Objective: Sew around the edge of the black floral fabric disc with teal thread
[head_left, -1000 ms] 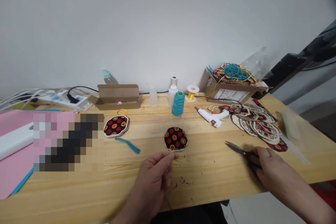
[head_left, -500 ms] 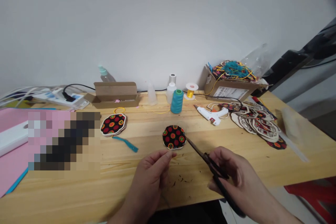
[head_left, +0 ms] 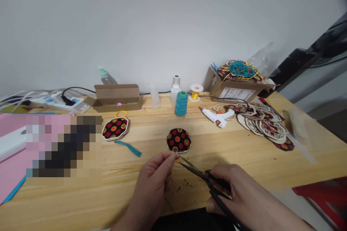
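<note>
Both our hands busy: left hand point(head_left: 154, 184) pinched shut beside black floral patch point(head_left: 178, 140); right hand point(head_left: 238, 191) grips scissors point(head_left: 200, 174); box point(head_left: 235, 92) label illegible.

Pale wooden table point(head_left: 244, 158), grain running left-right. Centre: one round patterned fabric piece point(head_left: 178, 140), lying flat. Left of it, a small stack of like pieces point(head_left: 115, 129), a teal strip point(head_left: 128, 148) just beside. Far left: pink sheet point(head_left: 13, 144), power strip point(head_left: 59, 100). Along the back edge: open flat carton point(head_left: 116, 97), white bottle point(head_left: 175, 94), teal thread cone point(head_left: 181, 103), yellow spool point(head_left: 196, 93), box of scraps point(head_left: 235, 88). Right: glue gun point(head_left: 217, 116), spread of patterned cutouts point(head_left: 265, 126). Dark snippets point(head_left: 187, 184) near front edge.
</note>
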The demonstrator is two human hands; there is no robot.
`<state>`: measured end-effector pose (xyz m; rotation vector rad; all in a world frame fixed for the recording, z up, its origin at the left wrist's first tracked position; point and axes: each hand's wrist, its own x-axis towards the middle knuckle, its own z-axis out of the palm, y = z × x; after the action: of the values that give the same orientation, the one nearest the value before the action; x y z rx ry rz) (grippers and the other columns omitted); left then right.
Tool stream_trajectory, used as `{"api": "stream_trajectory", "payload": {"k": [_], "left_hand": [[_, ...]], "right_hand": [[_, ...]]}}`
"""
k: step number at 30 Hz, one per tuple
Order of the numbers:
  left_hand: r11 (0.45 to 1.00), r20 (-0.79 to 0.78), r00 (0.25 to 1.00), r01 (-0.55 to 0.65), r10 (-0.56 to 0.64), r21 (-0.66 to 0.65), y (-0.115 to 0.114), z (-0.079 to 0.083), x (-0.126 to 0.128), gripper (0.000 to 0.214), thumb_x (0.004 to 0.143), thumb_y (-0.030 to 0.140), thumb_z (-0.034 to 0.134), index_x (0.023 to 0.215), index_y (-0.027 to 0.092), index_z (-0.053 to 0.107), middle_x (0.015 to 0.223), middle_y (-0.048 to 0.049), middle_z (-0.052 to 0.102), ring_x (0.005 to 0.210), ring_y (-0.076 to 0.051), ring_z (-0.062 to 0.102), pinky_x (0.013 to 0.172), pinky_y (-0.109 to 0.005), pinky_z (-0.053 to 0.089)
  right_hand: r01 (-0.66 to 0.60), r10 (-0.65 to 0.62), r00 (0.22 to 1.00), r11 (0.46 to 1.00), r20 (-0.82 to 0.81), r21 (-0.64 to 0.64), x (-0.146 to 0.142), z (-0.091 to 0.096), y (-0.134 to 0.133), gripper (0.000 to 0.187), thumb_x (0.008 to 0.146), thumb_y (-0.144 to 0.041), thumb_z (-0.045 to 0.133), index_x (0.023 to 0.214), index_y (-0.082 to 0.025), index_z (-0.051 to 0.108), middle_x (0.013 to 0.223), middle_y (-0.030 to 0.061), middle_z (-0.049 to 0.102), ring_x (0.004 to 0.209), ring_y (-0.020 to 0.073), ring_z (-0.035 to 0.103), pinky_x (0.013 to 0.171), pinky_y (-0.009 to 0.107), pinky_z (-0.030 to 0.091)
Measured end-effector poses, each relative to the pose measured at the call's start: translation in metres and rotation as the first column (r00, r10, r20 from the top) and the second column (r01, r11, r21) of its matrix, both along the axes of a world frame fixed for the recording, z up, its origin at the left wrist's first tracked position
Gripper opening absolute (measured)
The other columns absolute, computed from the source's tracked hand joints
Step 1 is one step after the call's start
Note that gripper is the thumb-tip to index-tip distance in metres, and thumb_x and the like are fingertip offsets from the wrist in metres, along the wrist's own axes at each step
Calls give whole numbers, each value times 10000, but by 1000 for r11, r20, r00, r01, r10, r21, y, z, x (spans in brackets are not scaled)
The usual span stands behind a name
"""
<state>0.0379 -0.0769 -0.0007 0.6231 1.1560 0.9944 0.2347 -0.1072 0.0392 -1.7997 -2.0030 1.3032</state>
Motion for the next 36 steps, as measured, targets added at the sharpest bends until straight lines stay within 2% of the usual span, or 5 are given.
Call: {"api": "stream_trajectory", "payload": {"k": [13, 16, 20, 31, 36], "left_hand": [[1000, -86, 996, 17, -15, 25, -1, -7, 0, 217, 734, 367, 639, 819, 173, 686, 461, 92, 298, 419, -52, 207, 385, -175, 143], [997, -86, 995, 56, -51, 56, -3, -6, 1, 186, 737, 343, 639, 826, 193, 702, 503, 63, 419, 473, -67, 339, 449, -157, 281], [993, -85, 992, 94, -88, 74, -5, -4, 2, 181, 740, 330, 630, 839, 205, 714, 671, 5, 591, 662, -133, 500, 660, -228, 404], [987, -147, 981, 141, -129, 77, -4, 4, 0, 183, 746, 337, 625, 824, 197, 713, 519, 48, 491, 561, -112, 444, 573, -198, 366], [988, -138, 982, 141, -131, 66, -4, 5, 1, 198, 730, 342, 632, 827, 194, 721, 594, 9, 576, 606, -146, 491, 599, -228, 391]], "right_hand": [[-21, 15, 996, 997, 86, 69, -1, -8, 5, 234, 681, -362, 646, 647, -179, 504, 613, -41, 523, 551, 90, 351, 464, 224, 222], [-35, 31, 997, 998, 71, 61, -2, -9, 7, 241, 693, -373, 640, 653, -178, 505, 606, -49, 513, 547, 85, 331, 466, 218, 228], [-45, 41, 997, 997, 63, 62, -3, -9, 10, 307, 692, -449, 635, 648, -173, 507, 602, -46, 494, 550, 84, 322, 463, 214, 226], [-51, 50, 997, 998, -62, -22, -3, -14, 14, 331, 738, -453, 585, 615, -167, 474, 562, -68, 346, 521, 67, 248, 428, 197, 200], [-40, 38, 993, 999, -109, -17, -4, -14, 13, 338, 745, -436, 580, 604, -163, 440, 568, -62, 327, 525, 67, 242, 439, 198, 204]]}}
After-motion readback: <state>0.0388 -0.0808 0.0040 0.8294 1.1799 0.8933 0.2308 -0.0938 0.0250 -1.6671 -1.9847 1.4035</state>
